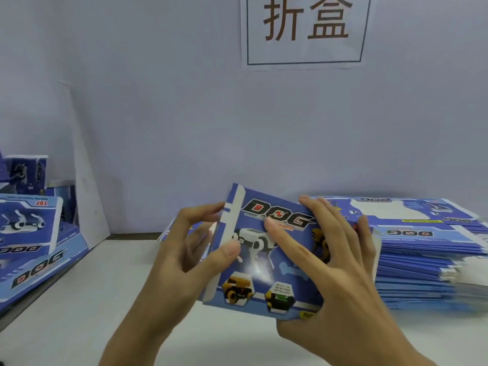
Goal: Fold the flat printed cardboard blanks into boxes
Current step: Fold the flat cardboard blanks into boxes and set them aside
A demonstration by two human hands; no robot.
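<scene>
Left hand [190, 249] pinches the upright box [264, 249] by its left edge flap, right hand [335, 262] spread flat on its front.

Blue printed blank [266, 249], half-folded, tilted

The stack of blanks [427, 249] blurs rightward, cut by the edge; hands hide its left end.
</scene>
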